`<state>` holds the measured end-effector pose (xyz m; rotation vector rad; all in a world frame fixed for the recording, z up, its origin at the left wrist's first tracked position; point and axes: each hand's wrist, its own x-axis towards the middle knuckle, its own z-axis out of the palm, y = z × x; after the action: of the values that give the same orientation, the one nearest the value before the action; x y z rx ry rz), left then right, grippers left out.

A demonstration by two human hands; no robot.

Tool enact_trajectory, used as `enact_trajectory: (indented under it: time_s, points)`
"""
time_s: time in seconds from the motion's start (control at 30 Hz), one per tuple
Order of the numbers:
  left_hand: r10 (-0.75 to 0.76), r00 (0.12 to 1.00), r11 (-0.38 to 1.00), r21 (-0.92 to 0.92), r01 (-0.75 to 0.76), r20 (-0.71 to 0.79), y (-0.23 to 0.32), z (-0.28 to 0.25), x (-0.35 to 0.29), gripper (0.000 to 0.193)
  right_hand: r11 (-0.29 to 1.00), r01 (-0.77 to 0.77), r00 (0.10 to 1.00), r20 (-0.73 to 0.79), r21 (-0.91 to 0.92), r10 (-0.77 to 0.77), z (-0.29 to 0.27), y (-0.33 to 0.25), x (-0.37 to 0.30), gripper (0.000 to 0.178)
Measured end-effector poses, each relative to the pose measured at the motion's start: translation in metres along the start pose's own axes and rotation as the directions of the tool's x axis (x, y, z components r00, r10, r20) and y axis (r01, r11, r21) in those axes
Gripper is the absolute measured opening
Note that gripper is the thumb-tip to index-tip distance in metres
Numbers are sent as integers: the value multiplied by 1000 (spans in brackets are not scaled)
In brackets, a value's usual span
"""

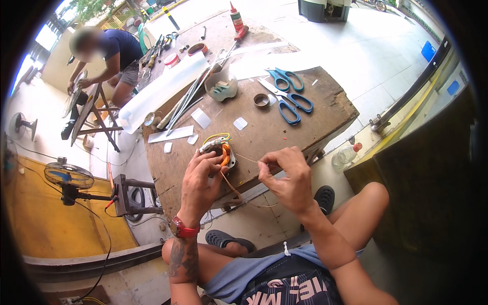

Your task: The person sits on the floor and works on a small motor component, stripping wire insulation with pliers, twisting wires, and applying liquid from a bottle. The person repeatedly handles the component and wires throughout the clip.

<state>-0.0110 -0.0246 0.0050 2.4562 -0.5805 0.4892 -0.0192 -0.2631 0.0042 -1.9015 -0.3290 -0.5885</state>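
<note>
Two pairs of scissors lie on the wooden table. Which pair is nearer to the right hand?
The darker-blue scissors, silver blades showing, are nearer to the right hand; the teal-handled scissors lie beyond them, farther from that hand.

The left hand (pixel 201 175) and the right hand (pixel 287 175) are bare, forearms uncovered. A wristwatch (pixel 189 231) with a red strap circles the left wrist – a dark tattoo (pixel 182 256) covers the forearm beside it. Below: a black shirt (pixel 277 272) with pale pink block lettering, blue-grey shorts (pixel 231 272) with a white drawstring (pixel 286 248) – and dark clogs (pixel 227 240) with ridged uppers, below the near edge of the tabletop (pixel 173 178).
</note>
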Motion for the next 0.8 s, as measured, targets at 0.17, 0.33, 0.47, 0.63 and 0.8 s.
enact_trajectory:
  time_s: [0.17, 0.33, 0.47, 0.63, 0.8]
  points:
    - [-56, 996, 998, 20, 54, 75, 0, -1, -2, 15, 1000, -24, 995, 97, 0, 24, 14, 21, -15, 10]
    - [-57, 998, 994, -96, 53, -36, -3, 4, -4, 15, 1000, -3, 979, 204, 5, 2, 43, 15, 1, 16]
    - [-57, 991, 980, -198, 31, -124, -5, 9, -6, 17, 969, 244, 963, 124, -27, -239, 70, 21, 16, 20]
    - [-39, 996, 991, -130, 28, -86, -5, 5, -1, 16, 833, -374, 885, 426, 409, 189, 31, 6, 56, 22]
    - [-162, 987, 975, -153, 163, 22, 5, -8, 14, 17, 780, 620, 696, 512, -78, -502, -67, -51, 62, 27]
